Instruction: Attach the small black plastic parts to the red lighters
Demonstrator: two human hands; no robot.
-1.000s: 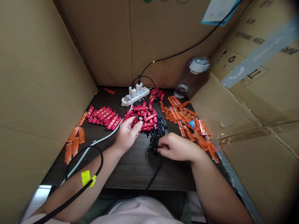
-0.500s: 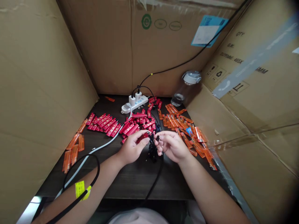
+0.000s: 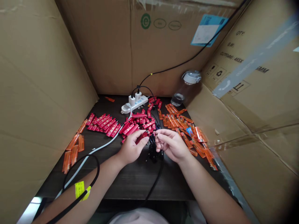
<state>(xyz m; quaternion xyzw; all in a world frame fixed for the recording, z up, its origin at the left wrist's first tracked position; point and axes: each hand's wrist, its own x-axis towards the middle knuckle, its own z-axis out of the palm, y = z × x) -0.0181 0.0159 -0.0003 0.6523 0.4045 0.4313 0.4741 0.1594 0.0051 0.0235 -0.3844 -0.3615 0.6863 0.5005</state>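
My left hand (image 3: 131, 148) is closed around a small red flat piece (image 3: 143, 136), held just above the dark table (image 3: 130, 177). My right hand (image 3: 170, 145) pinches a small black part at its fingertips, right beside the red piece; the two hands almost touch. Under them lies a heap of small black parts (image 3: 154, 152). A pile of red pieces (image 3: 137, 122) sits just behind my hands.
A row of red pieces (image 3: 104, 122) lies at left, orange pieces (image 3: 74, 147) at far left and more orange pieces (image 3: 184, 127) at right. A white power strip (image 3: 134, 103) with plugs, a clear bottle (image 3: 184, 87), cables and cardboard walls (image 3: 39, 87) surround the table.
A second ago my hands were apart, the left at the red pile and the right on the black heap. They have come together, each holding a part.
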